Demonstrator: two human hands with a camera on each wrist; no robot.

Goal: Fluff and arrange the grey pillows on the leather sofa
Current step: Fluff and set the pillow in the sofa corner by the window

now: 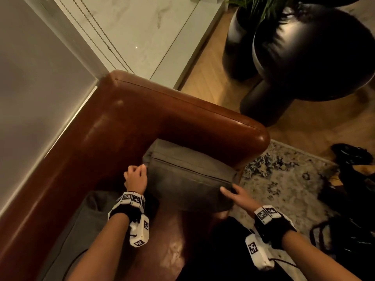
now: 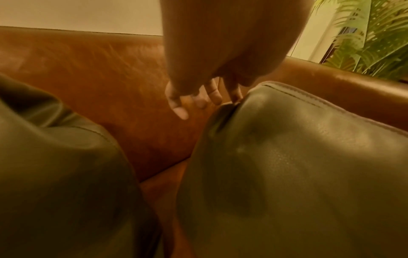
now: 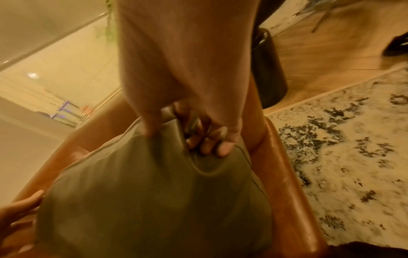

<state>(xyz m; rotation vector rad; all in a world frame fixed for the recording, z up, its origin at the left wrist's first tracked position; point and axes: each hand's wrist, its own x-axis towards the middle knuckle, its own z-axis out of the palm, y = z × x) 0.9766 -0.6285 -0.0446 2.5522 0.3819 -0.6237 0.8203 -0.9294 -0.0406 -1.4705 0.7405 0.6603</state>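
Note:
A grey pillow (image 1: 188, 179) (image 2: 298, 165) (image 3: 154, 192) stands in the corner of the brown leather sofa (image 1: 121, 128) (image 2: 88, 69) (image 3: 287, 192), against its armrest. My right hand (image 1: 231, 192) (image 3: 187, 137) grips the pillow's near right corner, thumb on one face and fingers dug into the other. My left hand (image 1: 136, 173) (image 2: 198, 99) (image 3: 19, 207) is at the pillow's left edge, its loose fingers touching the fabric without closing round it. A second grey pillow (image 1: 89, 220) (image 2: 55, 174) lies on the seat to the left, under my left forearm.
A black round stool (image 1: 316, 57) and a dark plant pot (image 1: 237, 37) stand on the wooden floor beyond the armrest. A patterned rug (image 1: 284, 179) lies to the right, with black gear (image 1: 355, 179) on it. The wall (image 1: 30, 78) runs behind the sofa back.

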